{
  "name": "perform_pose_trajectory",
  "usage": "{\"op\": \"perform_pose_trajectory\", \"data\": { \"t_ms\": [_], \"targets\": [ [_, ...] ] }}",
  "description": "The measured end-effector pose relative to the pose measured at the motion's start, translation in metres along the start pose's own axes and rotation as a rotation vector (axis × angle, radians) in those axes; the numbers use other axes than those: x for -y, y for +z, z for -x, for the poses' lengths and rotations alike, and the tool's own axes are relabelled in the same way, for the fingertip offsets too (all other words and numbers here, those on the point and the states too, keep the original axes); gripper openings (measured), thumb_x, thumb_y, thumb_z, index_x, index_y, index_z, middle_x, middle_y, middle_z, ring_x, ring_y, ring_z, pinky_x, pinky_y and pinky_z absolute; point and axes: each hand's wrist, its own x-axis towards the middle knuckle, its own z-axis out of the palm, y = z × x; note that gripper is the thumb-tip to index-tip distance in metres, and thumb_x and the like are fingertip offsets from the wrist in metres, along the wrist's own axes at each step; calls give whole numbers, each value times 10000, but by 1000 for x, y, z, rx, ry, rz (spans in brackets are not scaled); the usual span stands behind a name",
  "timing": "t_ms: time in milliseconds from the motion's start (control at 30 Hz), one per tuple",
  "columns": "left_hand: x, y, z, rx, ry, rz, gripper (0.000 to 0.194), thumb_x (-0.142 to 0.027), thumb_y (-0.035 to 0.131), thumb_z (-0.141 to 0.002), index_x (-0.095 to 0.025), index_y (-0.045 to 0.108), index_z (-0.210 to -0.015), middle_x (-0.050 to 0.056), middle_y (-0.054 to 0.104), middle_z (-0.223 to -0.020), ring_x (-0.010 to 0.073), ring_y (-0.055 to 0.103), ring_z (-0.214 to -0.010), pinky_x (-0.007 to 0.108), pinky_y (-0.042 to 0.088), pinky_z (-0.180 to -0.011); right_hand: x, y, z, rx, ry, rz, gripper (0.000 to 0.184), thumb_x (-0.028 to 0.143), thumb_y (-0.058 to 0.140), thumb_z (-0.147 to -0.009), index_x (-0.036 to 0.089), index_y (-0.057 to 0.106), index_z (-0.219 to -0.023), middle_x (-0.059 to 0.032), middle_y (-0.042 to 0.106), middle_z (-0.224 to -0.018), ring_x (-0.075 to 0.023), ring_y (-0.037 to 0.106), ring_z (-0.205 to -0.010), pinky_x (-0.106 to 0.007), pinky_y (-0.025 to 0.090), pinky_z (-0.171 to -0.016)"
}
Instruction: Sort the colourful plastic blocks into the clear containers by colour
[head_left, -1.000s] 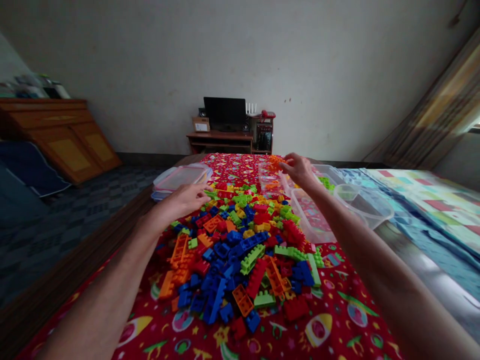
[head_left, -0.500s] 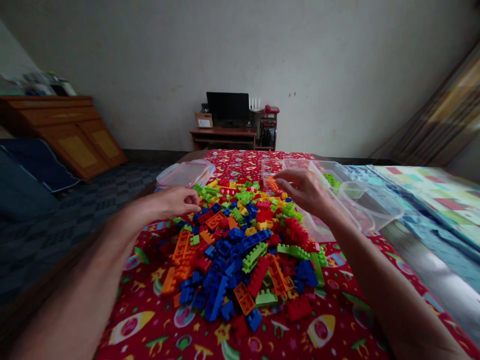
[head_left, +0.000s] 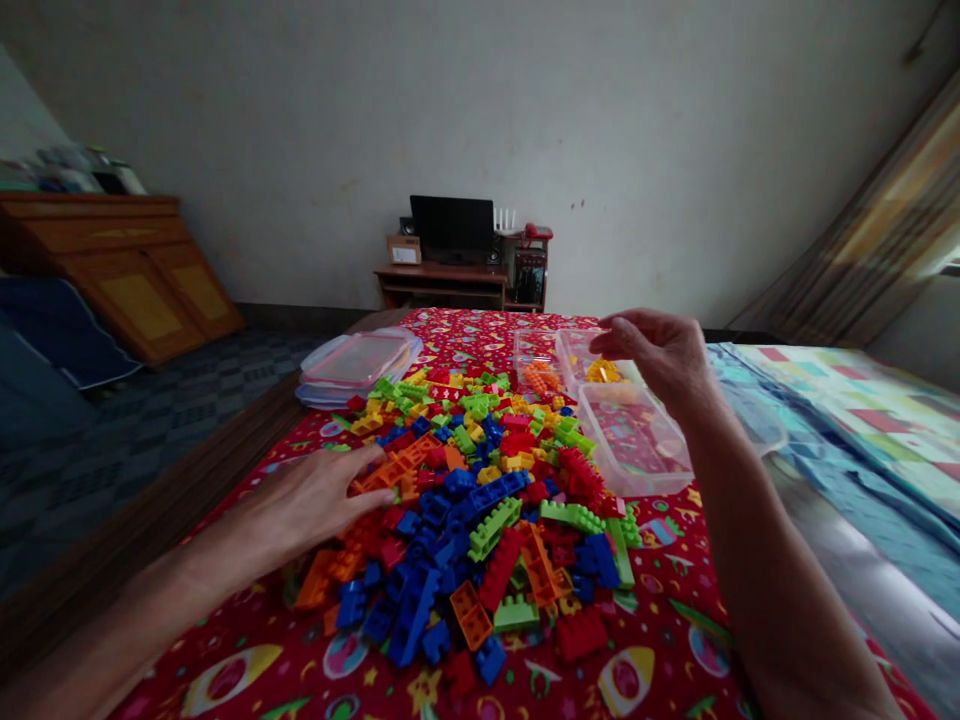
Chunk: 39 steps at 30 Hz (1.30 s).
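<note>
A loose heap of toy building bricks (head_left: 450, 510) in blue, red, orange, green and yellow lies before me. At its left side, my left hand (head_left: 330, 492) reaches in low with thumb and fingers apart, touching or just over the orange bricks (head_left: 409, 460). My right hand (head_left: 660, 355) is raised above the clear plastic boxes to the right, its fingers drawn together; anything between them is hidden. Beneath it, yellow bricks (head_left: 602, 371) sit in one clear box, and orange bricks (head_left: 541, 377) lie in another farther left. A nearer clear box (head_left: 641, 475) shows only the cloth through its bottom.
Stacked clear lids (head_left: 360, 358) rest at the far left of the red patterned cloth (head_left: 465, 345). A bed with a checked cover (head_left: 847, 400) is on the right. A desk with a monitor (head_left: 452, 228) stands by the wall, and a wooden cabinet (head_left: 142, 280) at left.
My left hand has come nearer and down onto the orange bricks, its fingers spreading. The right hand has moved up and rightward, away from the box of orange bricks. The view has shifted slightly.
</note>
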Motion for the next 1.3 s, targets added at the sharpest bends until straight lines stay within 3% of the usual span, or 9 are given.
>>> {"op": "perform_pose_trajectory", "data": {
  "t_ms": [167,400,533,667,767,867,1033,1200,1300],
  "targets": [
    [-47,0,-45,-17,117,200,394,-476,691,-661,-210,742,-947,51,738,-845,227,650,-706,279,463,-631,-3,23,8,173,17,54,333,387,528,-857,129,716,-951,-74,709,-754,-146,667,-685,-296,524,-649],
    [-97,30,-71,113,158,369,332,-322,637,-721,-163,723,-1000,21,730,-721,170,634,-564,241,456,-525,-8,78,42,655,-174,380,220,270,556,-875,150,690,-1003,-47,681,-767,-107,563,-650,-234,345,-580],
    [-87,21,-73,65,167,344,343,-311,654,-708,-182,700,-1022,26,742,-836,189,671,-695,251,507,-610,-14,80,44,738,-187,496,126,207,554,-868,153,664,-898,-24,629,-722,-86,483,-610,-235,270,-561],
    [-48,-11,-76,-61,115,117,522,-383,697,-689,-170,636,-1163,78,721,-1003,229,663,-801,294,510,-700,-20,72,37,678,-155,571,114,189,553,-859,143,610,-772,-5,542,-653,-82,402,-578,-254,230,-557],
    [-11,-25,-76,-5,21,11,526,-412,652,-741,-118,627,-1178,88,721,-949,260,656,-836,303,493,-728,-19,71,35,658,-141,546,133,210,548,-866,149,586,-754,10,504,-634,-80,375,-567,-257,221,-557],
    [10,-15,-76,48,91,-42,534,-488,644,-738,-144,652,-1146,109,696,-1079,310,615,-1030,318,462,-865,-18,73,36,639,-137,554,126,221,550,-857,158,585,-754,15,487,-628,-82,366,-566,-257,222,-560],
    [-2,19,-74,166,170,-62,623,-548,541,-789,-218,536,-1318,119,645,-1163,292,588,-1094,355,430,-946,-19,70,36,606,-119,580,112,166,535,-837,163,575,-733,15,472,-603,-85,357,-548,-262,240,-564],
    [-24,25,-75,43,200,49,675,-349,619,-733,-211,463,-1375,129,538,-1332,270,576,-1109,355,449,-943,-20,69,36,612,-133,587,106,165,530,-837,163,593,-752,11,483,-603,-90,362,-551,-264,266,-585],
    [-34,23,-76,4,138,340,689,-324,639,-716,-205,452,-1369,144,521,-1346,215,659,-888,326,526,-771,-20,71,36,616,-130,590,93,171,541,-832,158,611,-773,4,507,-613,-92,391,-558,-260,268,-581]
  ]
}}
